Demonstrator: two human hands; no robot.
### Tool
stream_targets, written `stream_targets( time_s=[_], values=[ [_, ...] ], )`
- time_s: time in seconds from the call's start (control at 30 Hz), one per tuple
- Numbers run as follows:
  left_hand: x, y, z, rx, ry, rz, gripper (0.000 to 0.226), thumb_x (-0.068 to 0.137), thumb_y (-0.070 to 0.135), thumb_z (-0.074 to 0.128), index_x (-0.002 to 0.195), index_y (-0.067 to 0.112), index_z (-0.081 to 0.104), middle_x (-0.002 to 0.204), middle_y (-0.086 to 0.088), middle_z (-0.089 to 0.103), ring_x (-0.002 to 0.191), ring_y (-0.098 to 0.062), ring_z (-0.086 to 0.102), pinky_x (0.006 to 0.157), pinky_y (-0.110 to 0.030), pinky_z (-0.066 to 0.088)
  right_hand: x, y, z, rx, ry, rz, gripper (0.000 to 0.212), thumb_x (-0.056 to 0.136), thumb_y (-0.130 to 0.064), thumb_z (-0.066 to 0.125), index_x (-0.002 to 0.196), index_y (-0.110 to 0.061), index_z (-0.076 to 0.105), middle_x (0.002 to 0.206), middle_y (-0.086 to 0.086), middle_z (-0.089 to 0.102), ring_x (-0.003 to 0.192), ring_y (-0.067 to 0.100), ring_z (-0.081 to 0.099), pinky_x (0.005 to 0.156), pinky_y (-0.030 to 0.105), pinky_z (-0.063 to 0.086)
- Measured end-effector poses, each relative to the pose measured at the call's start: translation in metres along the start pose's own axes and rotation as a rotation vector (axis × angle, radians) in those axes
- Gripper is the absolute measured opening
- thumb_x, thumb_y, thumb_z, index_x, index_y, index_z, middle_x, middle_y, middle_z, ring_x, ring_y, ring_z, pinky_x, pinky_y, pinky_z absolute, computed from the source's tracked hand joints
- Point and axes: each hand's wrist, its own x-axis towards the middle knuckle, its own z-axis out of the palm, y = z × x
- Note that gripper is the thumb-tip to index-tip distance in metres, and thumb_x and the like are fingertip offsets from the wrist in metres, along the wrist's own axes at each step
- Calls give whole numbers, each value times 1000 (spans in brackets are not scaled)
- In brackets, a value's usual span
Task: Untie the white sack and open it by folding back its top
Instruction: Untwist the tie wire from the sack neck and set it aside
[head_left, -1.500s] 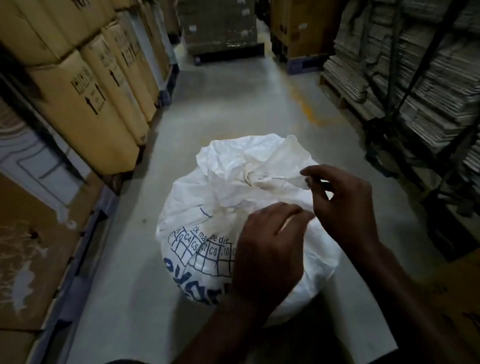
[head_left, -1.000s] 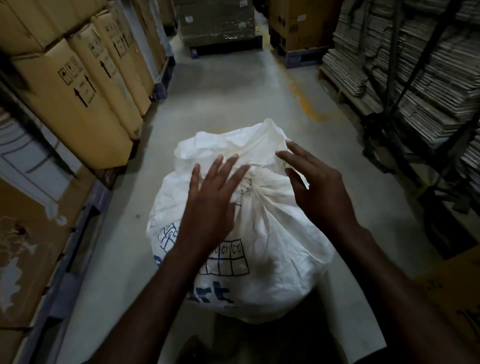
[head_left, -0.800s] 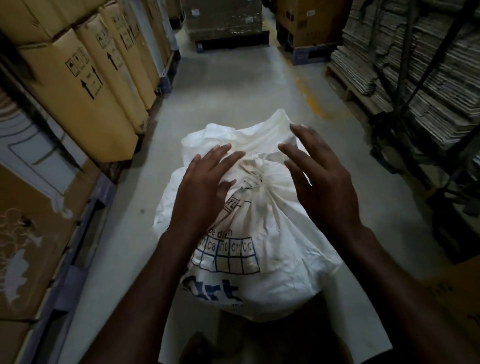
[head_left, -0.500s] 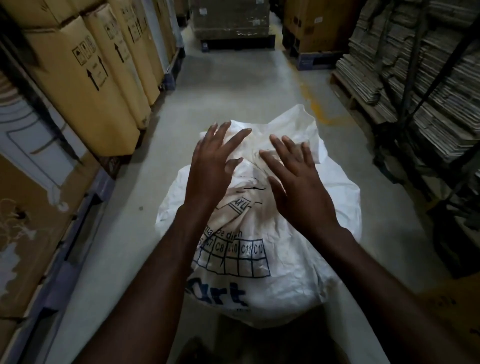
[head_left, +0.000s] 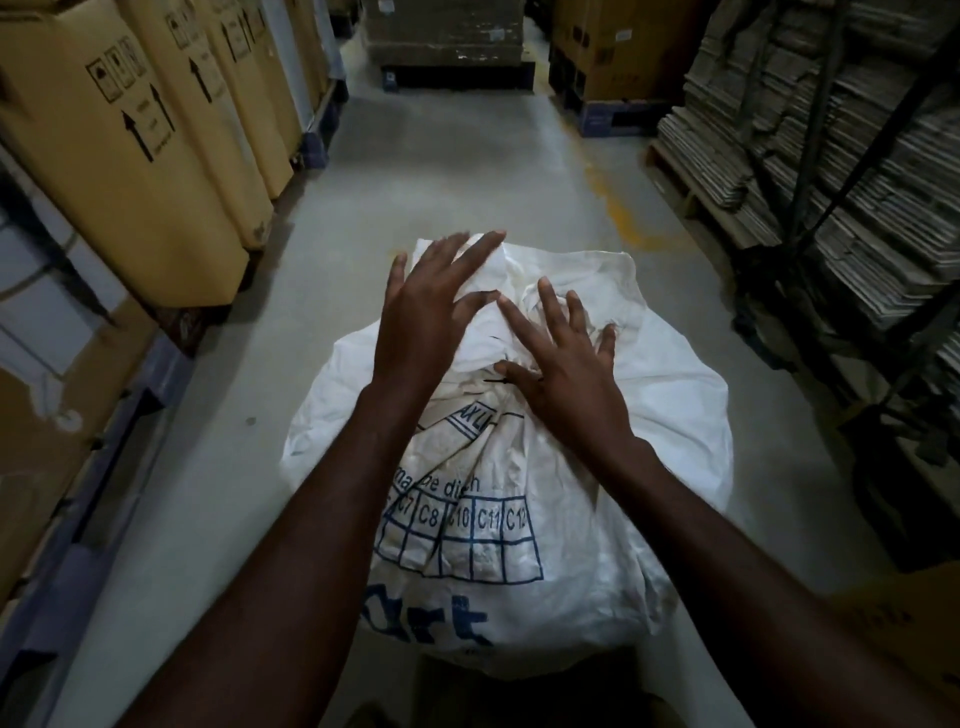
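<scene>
A full white sack (head_left: 649, 415) with blue printed letters and a grid stands on the floor in front of me. Its neck is gathered into a bunch near the middle of its top, and the loose top cloth (head_left: 571, 270) lies crumpled beyond the bunch. My left hand (head_left: 431, 317) hovers over the top cloth, fingers spread, holding nothing. My right hand (head_left: 566, 364) lies flat on the gathered neck, fingers apart, covering most of the tie. A thin dark strand (head_left: 496, 382) pokes out beside its thumb.
Tall cardboard boxes (head_left: 130, 156) on pallets line the left side of the aisle. Stacks of flattened cardboard (head_left: 857, 156) on racks line the right. More boxes (head_left: 447, 31) on a pallet stand at the far end. Grey floor (head_left: 441, 182) stretches ahead.
Both hands left the tie, opened out, and moved forward over the sack's top. The sack has tipped so its printed side faces me more.
</scene>
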Motion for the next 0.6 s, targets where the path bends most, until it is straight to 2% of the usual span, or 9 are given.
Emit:
stream_targets(
  time_s=[0.1,0.17,0.23,0.3,0.37,0.43,0.5,0.6],
  values=[
    [1,18,-16,168,81,146,64,99,24,73,158,38,52,171,-7,41,162,-27,32,129,-65,21,4,1,2,11,-19,-14,67,102,-67,41,159,-62,7,177,-5,-3,163,28,-1,122,75,7],
    [-4,39,-28,250,147,342,47,100,15,71,144,28,67,164,-7,51,159,-29,38,129,-64,22,6,3,1,30,-43,-6,66,99,-70,39,159,-60,13,177,-4,0,163,28,1,122,74,8],
    [-26,53,-30,217,157,493,31,103,6,64,128,18,77,148,-5,68,150,-27,52,131,-56,25,6,5,-1,65,-59,-4,66,100,-66,43,161,-50,23,177,-5,1,163,27,2,122,74,8],
    [-52,46,-21,180,39,459,35,101,1,62,130,16,75,142,-3,72,146,-25,57,131,-48,28,5,8,-5,97,-80,-9,64,101,-59,50,160,-49,27,177,-7,1,163,25,2,123,73,6],
    [-66,23,-9,157,-88,344,47,98,0,63,141,18,68,151,-4,65,152,-25,49,131,-44,30,3,9,-10,107,-111,-27,66,99,-60,54,158,-57,24,177,-7,0,163,25,1,123,71,5],
    [-66,3,-1,116,-149,297,58,98,-3,64,151,22,61,160,-1,57,158,-23,40,131,-40,28,-1,11,-17,104,-118,-48,68,99,-54,61,158,-54,30,177,-5,3,163,26,5,123,70,8],
    [-59,-2,4,80,-182,304,62,98,-5,65,152,24,60,162,1,54,159,-23,39,131,-39,29,-8,15,-25,85,-31,-97,59,98,-37,71,153,-42,49,175,2,19,161,29,18,124,68,20],
    [-49,-1,11,16,-232,312,60,98,-5,62,149,26,63,160,1,57,156,-26,42,129,-34,28,-20,23,-29,-18,162,-260,29,94,-21,76,122,-25,76,157,10,51,147,36,41,116,58,37]
  ],
)
